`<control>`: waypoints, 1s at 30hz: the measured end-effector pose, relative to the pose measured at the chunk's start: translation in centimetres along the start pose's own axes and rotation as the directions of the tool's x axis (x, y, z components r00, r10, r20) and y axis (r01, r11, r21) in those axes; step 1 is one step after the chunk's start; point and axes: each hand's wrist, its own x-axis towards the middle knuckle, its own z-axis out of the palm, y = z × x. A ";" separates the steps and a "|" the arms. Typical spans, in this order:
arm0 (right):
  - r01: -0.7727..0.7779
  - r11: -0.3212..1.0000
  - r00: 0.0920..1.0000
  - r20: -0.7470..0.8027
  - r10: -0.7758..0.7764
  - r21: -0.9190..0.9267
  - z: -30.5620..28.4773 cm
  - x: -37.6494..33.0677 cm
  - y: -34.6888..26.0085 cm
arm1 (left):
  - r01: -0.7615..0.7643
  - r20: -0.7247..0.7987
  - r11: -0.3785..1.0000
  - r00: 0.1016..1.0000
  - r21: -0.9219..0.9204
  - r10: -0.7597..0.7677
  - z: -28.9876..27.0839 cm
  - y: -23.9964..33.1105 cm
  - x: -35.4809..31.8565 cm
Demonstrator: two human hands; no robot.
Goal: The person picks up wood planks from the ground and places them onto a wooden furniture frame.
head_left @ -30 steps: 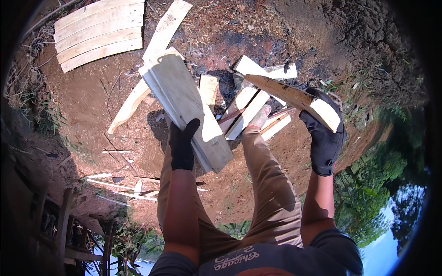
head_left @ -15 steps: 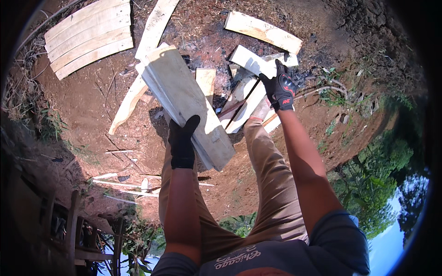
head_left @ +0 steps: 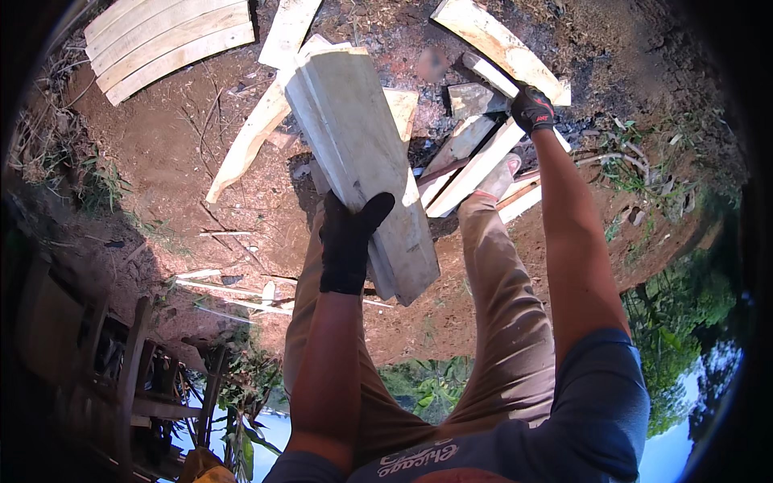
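Note:
In my left hand (head_left: 348, 241), in a black glove, is a stack of flat wooden boards (head_left: 374, 153). The thumb lies over the top board and the fingers go beneath, out of sight. The stack slants across the space in front of my left leg. My right hand (head_left: 533, 109), gloved in black with red marks, closes on the near end of a short pale board (head_left: 489, 74), tilted onto its narrow edge. Below that hand lie several loose boards (head_left: 477, 171) near my bare right foot (head_left: 506, 173).
A neat row of boards (head_left: 173, 40) lies at the far left. One long, rough-edged board (head_left: 245, 149) rests left of the stack, another curved one (head_left: 503, 44) at the far right. Thin sticks (head_left: 229, 294) and a bent branch (head_left: 616, 157) are on the dirt (head_left: 161, 161).
My right hand has gone from reaching over the short board to gripping its end, and the board has tipped onto its edge. The held stack stays in my left hand.

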 end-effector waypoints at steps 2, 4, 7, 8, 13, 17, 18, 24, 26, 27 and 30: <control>0.084 0.982 0.985 0.133 -0.107 0.169 -3.9 -1.3 -2.7 | -0.004 -0.018 1.000 1.000 -0.010 0.004 -1.1 0.4 -0.4; 0.080 0.960 0.963 0.229 -0.145 0.269 -6.6 -1.6 -1.4 | -0.014 -0.003 0.999 1.000 -0.033 0.014 -0.4 0.8 -0.6; -0.215 0.254 0.969 0.239 -0.068 0.943 -9.1 -5.2 -3.2 | -0.016 -0.020 1.000 1.000 -0.007 0.016 0.1 1.1 -0.9; -0.270 -0.176 0.962 0.271 -0.016 0.947 -9.4 -5.9 -3.4 | -0.010 -0.022 1.000 1.000 0.007 0.011 0.5 1.4 -0.9; -0.193 -0.582 0.911 0.365 0.192 0.790 -9.7 -3.5 -6.9 | -0.039 -0.039 0.998 0.999 -0.056 0.037 0.7 1.5 -1.1; 0.005 -0.789 0.981 0.149 0.122 0.615 -7.3 -1.6 -8.3 | -0.036 -0.042 0.998 0.999 -0.056 0.034 1.5 2.5 -1.8; -0.042 -0.859 0.993 0.115 0.020 0.510 -3.5 -0.8 -6.1 | -0.022 -0.012 0.996 1.000 -0.087 0.021 2.4 2.9 -1.8; -0.679 0.080 0.617 0.508 0.601 0.730 11.3 -8.1 2.4 | 0.031 0.120 0.991 0.993 -0.133 -0.015 4.0 2.1 -1.4; -0.755 0.390 0.650 0.528 0.546 0.527 11.6 -12.0 -5.5 | 0.036 0.059 0.996 0.998 -0.079 -0.031 1.9 2.4 -1.7; -0.729 0.537 0.683 0.514 0.520 0.425 10.9 -13.9 -8.6 | 0.043 0.041 0.997 0.998 -0.062 -0.041 1.2 2.5 -1.9; -0.673 0.650 0.698 0.594 0.400 0.353 9.9 -14.4 -10.9 | -0.007 0.063 0.999 0.998 -0.041 0.009 1.4 2.7 -1.8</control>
